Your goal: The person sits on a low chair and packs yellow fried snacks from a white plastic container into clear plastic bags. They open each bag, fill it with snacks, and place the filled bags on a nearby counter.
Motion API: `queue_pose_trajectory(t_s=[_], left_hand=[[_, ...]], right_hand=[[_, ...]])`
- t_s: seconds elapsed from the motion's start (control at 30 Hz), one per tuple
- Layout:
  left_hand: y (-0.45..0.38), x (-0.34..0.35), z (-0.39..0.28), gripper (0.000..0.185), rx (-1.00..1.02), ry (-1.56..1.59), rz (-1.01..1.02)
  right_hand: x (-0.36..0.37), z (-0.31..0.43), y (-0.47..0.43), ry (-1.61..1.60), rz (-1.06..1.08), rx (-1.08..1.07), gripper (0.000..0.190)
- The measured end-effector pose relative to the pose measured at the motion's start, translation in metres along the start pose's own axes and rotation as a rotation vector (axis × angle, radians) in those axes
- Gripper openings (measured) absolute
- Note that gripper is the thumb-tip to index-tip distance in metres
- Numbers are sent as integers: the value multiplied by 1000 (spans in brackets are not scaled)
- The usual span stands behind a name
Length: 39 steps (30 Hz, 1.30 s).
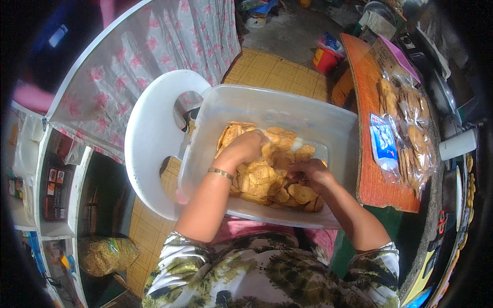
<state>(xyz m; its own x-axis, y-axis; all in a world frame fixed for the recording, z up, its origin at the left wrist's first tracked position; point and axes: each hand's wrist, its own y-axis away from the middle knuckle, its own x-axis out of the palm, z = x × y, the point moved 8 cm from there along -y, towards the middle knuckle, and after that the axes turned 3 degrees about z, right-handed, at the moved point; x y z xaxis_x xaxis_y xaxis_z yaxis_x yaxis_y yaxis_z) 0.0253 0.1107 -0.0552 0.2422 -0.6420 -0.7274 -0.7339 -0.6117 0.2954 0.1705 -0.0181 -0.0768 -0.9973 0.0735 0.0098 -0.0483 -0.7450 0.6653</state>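
A large translucent plastic bin (339, 131) stands before me, holding a heap of thin, round golden-brown crackers or chips (260, 179). My left hand (250, 144), with a bracelet (220, 173) at the wrist, reaches into the upper left of the heap; its fingers curl down and their tips are hidden. At the right side of the pile my right hand (310, 170) lies among the chips, shadowed and slightly blurred. Several chips (279, 157) are between the two hands. Whether either hand grips any of them is unclear.
A white plastic chair (144, 142) adjoins the bin's left side. On the right, an orange-red wooden board (364, 154) bears clear bags of chips (414, 134) and a blue-and-white packet (384, 140). A white cup (458, 145) lies beyond. A red bucket (327, 57) and a flowered curtain (154, 50) are farther off.
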Motion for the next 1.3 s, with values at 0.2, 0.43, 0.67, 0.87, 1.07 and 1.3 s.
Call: queue_pose_trajectory(t_s=[0.2, 0.43, 0.67, 0.87, 1.07, 1.3], left_hand=[[0, 9, -17, 51, 95, -16, 84], [-1, 14, -10, 53, 79, -45, 95], [-1, 16, -12, 52, 106, 18, 128], [-5, 13, -3, 59, 42, 15, 136], [-7, 9, 1, 62, 151, 54, 67], [-3, 12, -14, 58, 215, 13, 94]], right_hand=[[1, -3, -6, -36, 16, 23, 18], [22, 11, -18, -194, 45, 66, 20], [25, -2, -27, -298, 79, 64, 22], [35, 1, -38, -285, 24, -66, 18], [41, 18, -19, -156, 1, -58, 16], [32, 11, -55, -72, 25, -188, 16]])
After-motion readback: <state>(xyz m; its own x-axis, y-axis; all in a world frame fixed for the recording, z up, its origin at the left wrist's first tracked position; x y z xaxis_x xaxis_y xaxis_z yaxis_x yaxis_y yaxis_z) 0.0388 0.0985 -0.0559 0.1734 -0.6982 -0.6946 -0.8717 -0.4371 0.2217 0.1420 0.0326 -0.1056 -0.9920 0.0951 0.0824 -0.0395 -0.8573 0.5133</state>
